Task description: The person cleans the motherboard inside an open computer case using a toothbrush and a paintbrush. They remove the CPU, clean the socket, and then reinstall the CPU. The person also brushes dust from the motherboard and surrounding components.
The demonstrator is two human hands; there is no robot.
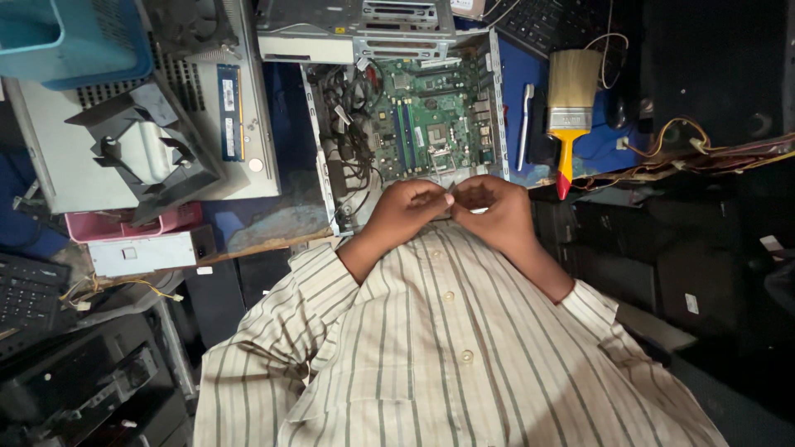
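Something small and silvery (479,210) sits pinched at the fingertips of the right hand (490,212); what it is cannot be made out. Both hands are curled and meet knuckle to knuckle above the person's striped shirt (431,348), just at the near edge of an open computer case (331,165). The left hand (407,211) is closed into a loose fist, its fingertips touching those of the right; whether it grips anything cannot be told.

From the head camera, the open case holds one green motherboard (431,124) and a tangle of black cables (348,108) along its left side. To the left lies a grey case panel (248,99) carrying two blue memory sticks (229,112) and a black plastic fan shroud (141,149). A light blue plastic basket (66,37) sits at the top left corner; its contents are hidden. On the blue counter (517,70) to the right of the case lie one paintbrush (570,108) with a yellow and red handle and one white pen-like tool (525,124).
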